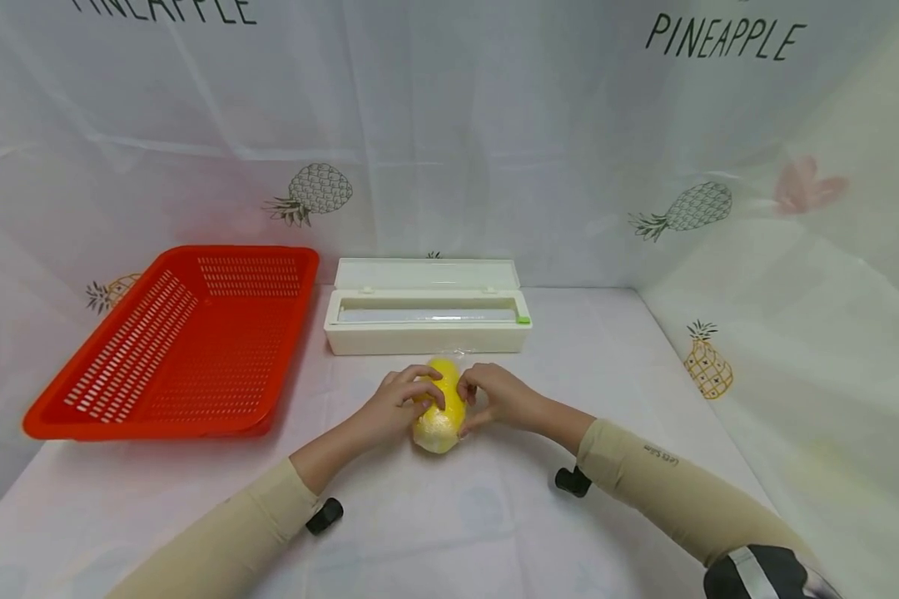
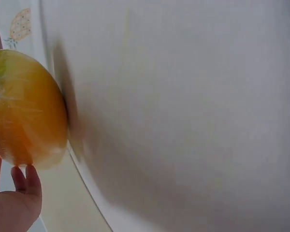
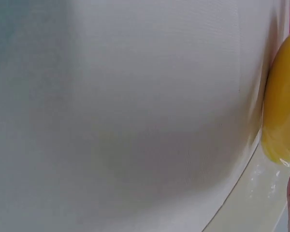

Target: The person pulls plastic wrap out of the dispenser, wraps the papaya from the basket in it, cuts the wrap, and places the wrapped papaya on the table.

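Note:
A yellow oval fruit (image 1: 438,433) wrapped in clear film lies on the white cloth, its long side pointing away from me in the head view. My left hand (image 1: 400,402) holds it from the left, fingers bent over its top. On the other side, my right hand (image 1: 500,396) grips its right edge with curled fingers and thumb. Shiny film wrinkles show on the fruit (image 2: 26,113) in the left wrist view, with left fingertips at its lower end. Only part of the fruit (image 3: 282,104) shows in the right wrist view.
Just behind the fruit stands a white film dispenser box (image 1: 427,339), its lid (image 1: 427,273) raised and a roll of film inside. A red plastic basket (image 1: 195,428) sits at the left. White pineapple-print cloth (image 1: 487,166) hangs behind.

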Demonstrator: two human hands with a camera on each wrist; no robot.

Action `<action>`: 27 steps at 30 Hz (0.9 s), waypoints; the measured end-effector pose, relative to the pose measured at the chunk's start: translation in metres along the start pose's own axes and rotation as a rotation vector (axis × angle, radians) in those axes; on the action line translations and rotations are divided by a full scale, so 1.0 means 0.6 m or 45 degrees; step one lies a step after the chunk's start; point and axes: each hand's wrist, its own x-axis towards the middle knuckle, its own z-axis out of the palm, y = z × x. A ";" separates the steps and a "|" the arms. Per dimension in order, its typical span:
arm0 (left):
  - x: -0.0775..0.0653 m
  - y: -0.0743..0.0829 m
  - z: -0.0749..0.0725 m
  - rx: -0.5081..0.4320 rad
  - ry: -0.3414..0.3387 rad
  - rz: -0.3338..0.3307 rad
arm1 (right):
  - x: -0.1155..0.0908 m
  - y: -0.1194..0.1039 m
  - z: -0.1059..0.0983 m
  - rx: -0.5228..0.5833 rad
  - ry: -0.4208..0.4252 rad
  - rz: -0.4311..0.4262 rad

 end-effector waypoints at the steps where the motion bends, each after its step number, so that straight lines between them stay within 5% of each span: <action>1: 0.000 0.000 -0.002 0.011 0.001 0.001 | -0.002 0.000 -0.003 0.009 -0.011 -0.015; 6: 0.000 -0.001 -0.013 0.053 -0.023 0.034 | -0.014 0.002 -0.030 0.105 -0.068 -0.040; 15: 0.009 0.003 -0.029 0.352 -0.036 0.188 | -0.007 0.005 -0.087 0.243 0.071 0.079; 22: 0.008 0.013 -0.028 0.527 -0.097 0.249 | -0.001 0.012 -0.067 0.382 -0.122 0.184; 27: 0.008 0.005 -0.028 0.577 -0.004 0.261 | -0.017 0.003 -0.045 0.405 -0.172 0.166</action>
